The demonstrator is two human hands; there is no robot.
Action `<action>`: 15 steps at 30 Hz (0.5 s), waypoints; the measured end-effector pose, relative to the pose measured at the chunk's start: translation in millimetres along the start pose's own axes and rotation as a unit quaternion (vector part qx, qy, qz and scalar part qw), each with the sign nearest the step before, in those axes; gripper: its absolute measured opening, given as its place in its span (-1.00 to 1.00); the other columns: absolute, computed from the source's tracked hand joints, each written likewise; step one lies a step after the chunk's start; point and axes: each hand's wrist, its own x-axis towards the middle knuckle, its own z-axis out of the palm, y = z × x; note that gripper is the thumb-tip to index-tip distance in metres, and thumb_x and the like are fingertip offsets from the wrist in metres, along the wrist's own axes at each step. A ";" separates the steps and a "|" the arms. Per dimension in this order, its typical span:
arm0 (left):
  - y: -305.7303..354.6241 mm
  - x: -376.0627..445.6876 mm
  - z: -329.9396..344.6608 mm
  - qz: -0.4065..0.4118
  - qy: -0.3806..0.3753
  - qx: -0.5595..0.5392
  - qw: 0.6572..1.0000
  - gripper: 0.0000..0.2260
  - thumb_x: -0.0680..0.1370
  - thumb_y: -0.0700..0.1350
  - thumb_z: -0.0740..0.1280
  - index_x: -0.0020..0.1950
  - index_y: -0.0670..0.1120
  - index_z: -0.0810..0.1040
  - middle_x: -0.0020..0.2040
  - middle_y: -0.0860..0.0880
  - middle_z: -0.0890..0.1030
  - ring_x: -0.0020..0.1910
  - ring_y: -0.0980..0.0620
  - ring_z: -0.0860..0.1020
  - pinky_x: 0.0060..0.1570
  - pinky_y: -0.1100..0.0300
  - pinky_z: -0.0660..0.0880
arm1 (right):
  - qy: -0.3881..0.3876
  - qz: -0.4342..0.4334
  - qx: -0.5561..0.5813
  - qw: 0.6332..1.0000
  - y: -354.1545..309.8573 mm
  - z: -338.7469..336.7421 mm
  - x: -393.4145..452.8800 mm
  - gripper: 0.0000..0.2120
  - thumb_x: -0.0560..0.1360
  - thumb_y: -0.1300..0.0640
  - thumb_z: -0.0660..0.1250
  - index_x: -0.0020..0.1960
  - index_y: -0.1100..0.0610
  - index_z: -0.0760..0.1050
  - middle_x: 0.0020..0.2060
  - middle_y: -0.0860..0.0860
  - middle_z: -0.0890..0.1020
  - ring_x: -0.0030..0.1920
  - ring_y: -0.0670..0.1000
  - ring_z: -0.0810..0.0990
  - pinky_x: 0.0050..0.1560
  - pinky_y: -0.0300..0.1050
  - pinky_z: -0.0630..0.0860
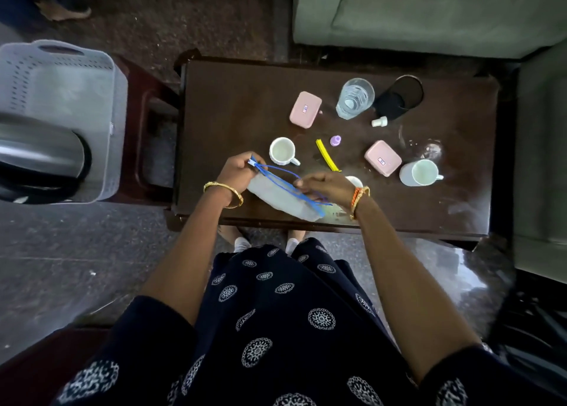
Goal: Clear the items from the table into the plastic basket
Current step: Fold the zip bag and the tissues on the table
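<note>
Over the near edge of the dark wooden table (245, 98) I hold a clear zip pouch (282, 198) with a blue zipper strip. My left hand (239, 169) pinches its blue slider end; my right hand (325, 184) grips the blue strip further along. On the table lie two pink cases (305, 109) (383, 157), two white mugs (282, 151) (418, 172), a water glass (355, 98), a yellow strip (326, 154), a small purple cap (336, 139) and a white cap (379, 121). The grey plastic basket (61, 77) stands to the left with a steel kettle (40, 157) inside.
A black round-topped object (399, 98) lies at the table's far side beside the glass. Another white item (354, 180) is partly hidden behind my right hand. The basket rests on a red stool (150, 123). Grey sofas (429, 13) border the table at the back and right.
</note>
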 end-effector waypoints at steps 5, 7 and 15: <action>9.8 2.0 17.3 0.019 0.006 0.025 0.999 -0.64 0.41 -0.48 0.14 -0.32 -0.03 0.48 -0.30 0.06 0.51 -0.25 0.14 0.43 -0.21 0.30 0.33 | -0.029 -0.017 -0.095 0.995 -7.3 -4.6 3.7 -0.99 0.44 0.16 0.43 -0.14 0.09 0.62 -0.48 -0.14 0.62 -0.49 -0.24 0.51 -0.42 -0.35 0.46; 10.7 3.8 19.7 0.021 0.008 0.028 0.999 -0.66 0.41 -0.48 0.13 -0.28 -0.07 0.49 -0.28 0.06 0.52 -0.19 0.08 0.44 -0.20 0.30 0.35 | -0.032 0.012 -0.060 0.998 -10.9 -1.1 3.1 -0.89 0.46 0.02 0.40 -0.20 0.03 0.61 -0.44 -0.13 0.63 -0.44 -0.19 0.53 -0.40 -0.32 0.45; 14.1 -3.6 39.1 0.024 0.020 -0.018 0.999 -0.66 0.42 -0.46 0.14 -0.20 -0.06 0.54 -0.19 0.03 0.57 -0.16 0.14 0.47 -0.30 0.55 0.37 | 0.028 -0.043 -0.097 0.994 6.9 -8.0 -2.4 -0.94 0.46 0.23 0.40 -0.08 0.18 0.62 -0.60 -0.16 0.55 -0.57 -0.24 0.45 -0.51 -0.42 0.39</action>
